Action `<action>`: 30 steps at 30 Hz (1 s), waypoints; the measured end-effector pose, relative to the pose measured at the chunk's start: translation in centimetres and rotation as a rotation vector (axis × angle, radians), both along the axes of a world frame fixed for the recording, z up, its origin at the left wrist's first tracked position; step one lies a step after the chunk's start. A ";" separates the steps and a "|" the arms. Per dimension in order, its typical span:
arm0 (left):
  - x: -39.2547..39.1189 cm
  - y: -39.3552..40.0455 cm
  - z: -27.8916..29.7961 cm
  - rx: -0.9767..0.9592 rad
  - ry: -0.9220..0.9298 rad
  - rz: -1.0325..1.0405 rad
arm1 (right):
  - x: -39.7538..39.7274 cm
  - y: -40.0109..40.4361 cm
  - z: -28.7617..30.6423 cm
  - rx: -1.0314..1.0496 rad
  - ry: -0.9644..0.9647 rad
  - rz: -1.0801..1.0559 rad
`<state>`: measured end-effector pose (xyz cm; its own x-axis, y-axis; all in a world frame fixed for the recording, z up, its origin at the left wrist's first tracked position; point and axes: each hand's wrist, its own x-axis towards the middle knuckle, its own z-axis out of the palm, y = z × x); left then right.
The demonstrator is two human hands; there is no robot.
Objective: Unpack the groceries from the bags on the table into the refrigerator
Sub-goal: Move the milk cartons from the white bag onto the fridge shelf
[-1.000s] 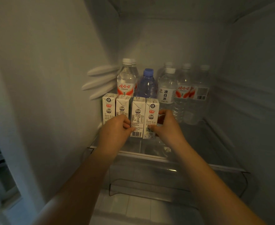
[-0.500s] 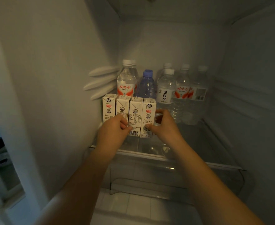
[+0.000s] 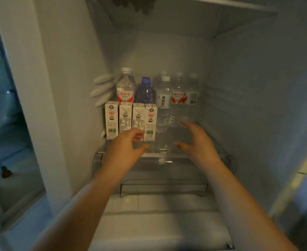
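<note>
Head view: both hands have let go of the cartons (image 3: pixel 131 120) since half a second ago. Four stand in a row on the glass shelf (image 3: pixel 167 154), just in front of the water bottles (image 3: pixel 163 98). Left hand (image 3: pixel 125 147) loosely curled, holding nothing; right hand (image 3: pixel 196 142) spread, empty, right of the cartons. Cartons look placed; next trip back to the bags.

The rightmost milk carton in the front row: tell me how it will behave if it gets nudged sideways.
The rightmost milk carton is tall and narrow, so a high push would probably tip it rather than slide it. Nothing stands against its right side, so it would likely fall toward the clear water bottle. Its flat sides mean it should not roll, and being small, it likely shifts easily.
</note>
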<state>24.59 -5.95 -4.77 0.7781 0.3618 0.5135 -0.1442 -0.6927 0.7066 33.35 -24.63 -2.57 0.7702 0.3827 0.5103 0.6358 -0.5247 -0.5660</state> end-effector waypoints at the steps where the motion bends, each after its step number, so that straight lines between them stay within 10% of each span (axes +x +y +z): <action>1: -0.7 -0.5 0.0 -0.010 0.004 -0.022 | -1.2 -0.7 -0.1 -0.011 -0.012 -0.025; 30: -27.4 -33.5 -15.2 0.359 0.389 -1.149 | -50.5 -33.3 -15.8 0.000 0.441 -0.999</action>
<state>-2.81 -39.49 -19.93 0.6713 -0.7330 0.1100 -0.6140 -0.4669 0.6363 -17.12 -57.91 -18.36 0.8483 -0.5173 0.1133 -0.3363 -0.6915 -0.6394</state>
